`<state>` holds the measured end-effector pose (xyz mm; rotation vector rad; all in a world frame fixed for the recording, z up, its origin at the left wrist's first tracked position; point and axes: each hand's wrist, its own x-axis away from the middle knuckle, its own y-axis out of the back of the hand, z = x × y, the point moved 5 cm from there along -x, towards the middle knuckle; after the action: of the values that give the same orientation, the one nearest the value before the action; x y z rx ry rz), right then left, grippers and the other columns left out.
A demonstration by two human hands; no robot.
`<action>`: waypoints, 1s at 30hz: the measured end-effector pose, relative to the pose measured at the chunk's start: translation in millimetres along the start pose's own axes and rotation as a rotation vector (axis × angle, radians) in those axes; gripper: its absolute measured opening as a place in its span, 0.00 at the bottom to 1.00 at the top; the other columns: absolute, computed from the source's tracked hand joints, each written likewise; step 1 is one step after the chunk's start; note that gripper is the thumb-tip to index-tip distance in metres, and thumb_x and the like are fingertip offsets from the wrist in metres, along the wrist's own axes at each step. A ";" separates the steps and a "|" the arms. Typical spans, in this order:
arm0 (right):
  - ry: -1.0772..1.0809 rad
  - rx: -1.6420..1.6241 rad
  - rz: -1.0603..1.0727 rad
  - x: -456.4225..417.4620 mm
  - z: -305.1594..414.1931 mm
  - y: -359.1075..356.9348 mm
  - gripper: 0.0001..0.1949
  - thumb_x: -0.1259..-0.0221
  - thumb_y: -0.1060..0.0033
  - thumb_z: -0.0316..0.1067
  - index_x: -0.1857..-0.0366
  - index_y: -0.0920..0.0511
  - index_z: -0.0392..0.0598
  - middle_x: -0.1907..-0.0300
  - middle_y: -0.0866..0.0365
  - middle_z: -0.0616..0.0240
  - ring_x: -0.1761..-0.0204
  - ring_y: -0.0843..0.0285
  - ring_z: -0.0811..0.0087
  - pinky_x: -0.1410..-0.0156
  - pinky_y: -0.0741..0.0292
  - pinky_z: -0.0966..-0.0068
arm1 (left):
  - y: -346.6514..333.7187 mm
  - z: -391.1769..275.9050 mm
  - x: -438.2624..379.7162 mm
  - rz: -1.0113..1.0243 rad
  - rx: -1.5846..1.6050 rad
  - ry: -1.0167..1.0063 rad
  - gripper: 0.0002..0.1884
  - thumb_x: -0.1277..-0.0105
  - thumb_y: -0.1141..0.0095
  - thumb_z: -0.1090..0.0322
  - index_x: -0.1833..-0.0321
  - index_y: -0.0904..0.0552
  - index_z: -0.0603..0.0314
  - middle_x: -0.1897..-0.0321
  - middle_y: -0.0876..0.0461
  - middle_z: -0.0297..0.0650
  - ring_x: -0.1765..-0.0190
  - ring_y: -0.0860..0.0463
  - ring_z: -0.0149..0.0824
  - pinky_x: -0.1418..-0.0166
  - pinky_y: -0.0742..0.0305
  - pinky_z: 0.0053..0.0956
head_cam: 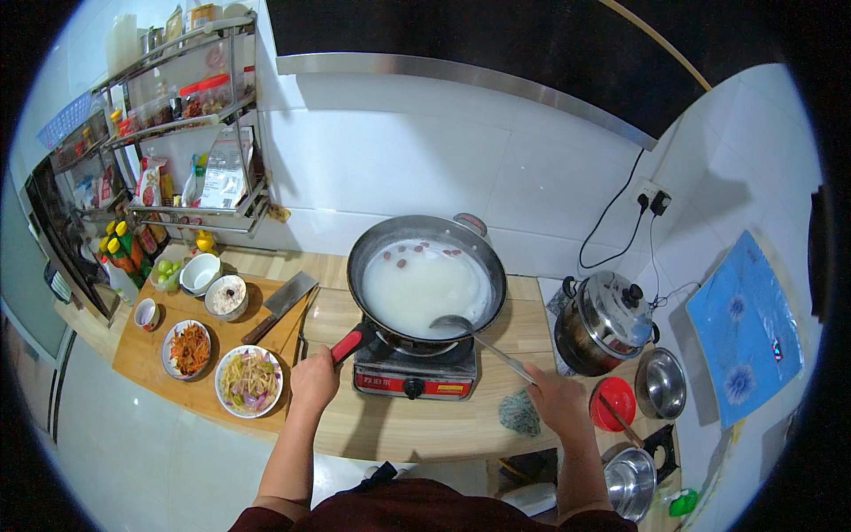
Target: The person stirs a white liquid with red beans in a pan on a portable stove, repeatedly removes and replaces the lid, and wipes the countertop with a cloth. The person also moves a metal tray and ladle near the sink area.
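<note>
A wok (360,282) of whitish, soupy liquid (425,286) stands on a portable gas stove (415,374). Several dark reddish pieces, perhaps dates, float towards its far side. My left hand (315,380) grips the wok's red and black handle (351,344). In my right hand (555,398) is the handle of a metal ladle (495,351); its bowl dips into the liquid at the near right rim. Just left of my right hand, a teal-and-white cloth (519,413) lies on the wood-patterned counter.
Left, a cutting board (139,356) carries a cleaver (282,306), a plate of shredded carrot (189,350), a bowl of sliced vegetables (248,382) and other bowls. Right stand a lidded pot (602,326), a red bowl (612,403) with chopsticks and metal basins (659,383). A spice rack (179,126) hangs at left.
</note>
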<state>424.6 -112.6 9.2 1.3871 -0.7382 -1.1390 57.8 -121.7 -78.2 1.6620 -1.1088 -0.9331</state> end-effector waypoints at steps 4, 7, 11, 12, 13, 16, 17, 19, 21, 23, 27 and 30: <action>0.056 0.141 0.123 -24.5 18.8 -16.4 0.19 0.47 0.45 0.35 0.47 0.28 0.54 0.73 0.22 0.57 0.71 0.22 0.60 0.67 0.28 0.63 | -1.2 -0.2 -0.9 0.018 0.023 0.006 0.13 0.43 0.45 0.59 0.68 0.28 0.63 0.75 0.20 0.51 0.69 0.20 0.52 0.66 0.26 0.44; 0.182 0.101 -0.035 -36.0 32.7 -32.9 0.19 0.45 0.48 0.34 0.46 0.30 0.54 0.74 0.22 0.58 0.73 0.22 0.60 0.71 0.27 0.65 | -0.1 -2.4 -1.7 0.035 0.029 0.009 0.13 0.43 0.45 0.60 0.68 0.29 0.63 0.75 0.20 0.51 0.69 0.19 0.52 0.65 0.26 0.44; 0.187 0.064 -0.062 -64.2 55.7 -49.6 0.19 0.47 0.46 0.34 0.48 0.28 0.50 0.77 0.22 0.58 0.75 0.23 0.61 0.72 0.27 0.66 | 5.0 -3.3 1.2 0.028 0.049 0.018 0.12 0.43 0.45 0.61 0.67 0.29 0.63 0.76 0.20 0.51 0.69 0.19 0.52 0.65 0.26 0.43; 0.170 0.075 -0.026 -72.1 58.3 -55.8 0.19 0.47 0.46 0.34 0.48 0.28 0.50 0.78 0.22 0.58 0.76 0.23 0.60 0.73 0.27 0.66 | 5.8 -4.1 1.2 0.023 0.056 0.015 0.12 0.43 0.45 0.61 0.67 0.29 0.63 0.76 0.20 0.51 0.70 0.19 0.52 0.65 0.26 0.43; 0.174 0.089 -0.052 -78.8 60.4 -61.1 0.19 0.47 0.47 0.33 0.48 0.28 0.50 0.79 0.23 0.57 0.76 0.23 0.60 0.73 0.27 0.66 | 6.3 -4.9 1.0 0.021 0.058 0.015 0.12 0.43 0.45 0.61 0.68 0.29 0.63 0.76 0.20 0.51 0.70 0.19 0.52 0.65 0.26 0.43; 0.183 0.113 -0.110 -99.0 64.0 -77.0 0.18 0.48 0.50 0.29 0.49 0.28 0.47 0.80 0.23 0.55 0.77 0.22 0.58 0.74 0.27 0.65 | 5.3 -2.5 1.0 0.011 0.064 0.023 0.13 0.43 0.44 0.60 0.68 0.28 0.63 0.76 0.20 0.51 0.69 0.20 0.52 0.65 0.26 0.44; 0.182 0.113 -0.117 -106.8 64.8 -79.7 0.18 0.48 0.52 0.28 0.50 0.28 0.46 0.79 0.23 0.54 0.77 0.21 0.58 0.74 0.26 0.65 | 1.0 0.6 0.3 0.006 0.069 0.027 0.14 0.44 0.43 0.59 0.67 0.28 0.63 0.75 0.20 0.51 0.69 0.20 0.53 0.65 0.27 0.44; 0.159 0.118 -0.128 -121.9 60.4 -87.0 0.18 0.48 0.54 0.26 0.50 0.28 0.44 0.79 0.23 0.53 0.77 0.21 0.58 0.74 0.25 0.64 | -2.1 2.4 -0.4 0.002 0.075 0.023 0.15 0.45 0.42 0.58 0.67 0.28 0.63 0.75 0.20 0.51 0.69 0.21 0.54 0.65 0.27 0.45; 0.122 0.129 -0.139 -135.4 51.2 -94.0 0.18 0.47 0.55 0.27 0.50 0.28 0.44 0.79 0.22 0.54 0.77 0.20 0.57 0.73 0.25 0.63 | -1.8 1.4 -1.0 -0.003 0.076 0.010 0.15 0.45 0.42 0.58 0.67 0.28 0.63 0.75 0.20 0.51 0.69 0.21 0.54 0.65 0.27 0.45; 0.066 0.154 -0.150 -141.8 39.5 -95.8 0.16 0.47 0.55 0.28 0.53 0.28 0.46 0.79 0.22 0.54 0.77 0.21 0.56 0.73 0.26 0.62 | -1.2 0.0 -1.0 0.009 0.070 0.017 0.15 0.45 0.42 0.58 0.67 0.28 0.63 0.75 0.20 0.51 0.69 0.21 0.53 0.65 0.27 0.45; -0.036 0.182 -0.063 -143.2 19.5 -84.6 0.12 0.46 0.56 0.29 0.58 0.28 0.48 0.78 0.21 0.54 0.76 0.21 0.54 0.72 0.26 0.58 | -3.0 1.3 -1.2 0.010 0.053 0.021 0.14 0.45 0.42 0.59 0.68 0.28 0.63 0.75 0.20 0.51 0.69 0.20 0.53 0.66 0.27 0.45; -0.134 0.079 0.063 -125.8 2.7 -77.8 0.10 0.42 0.54 0.34 0.58 0.29 0.48 0.73 0.21 0.51 0.67 0.21 0.51 0.63 0.26 0.57 | 0.7 -2.8 -0.2 -0.008 0.027 -0.018 0.13 0.43 0.44 0.60 0.69 0.28 0.63 0.77 0.20 0.50 0.71 0.19 0.51 0.66 0.25 0.43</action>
<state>366.3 14.6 -38.8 1.3527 -0.9250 -1.1714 60.2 -120.9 -76.6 1.6841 -1.1324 -0.9434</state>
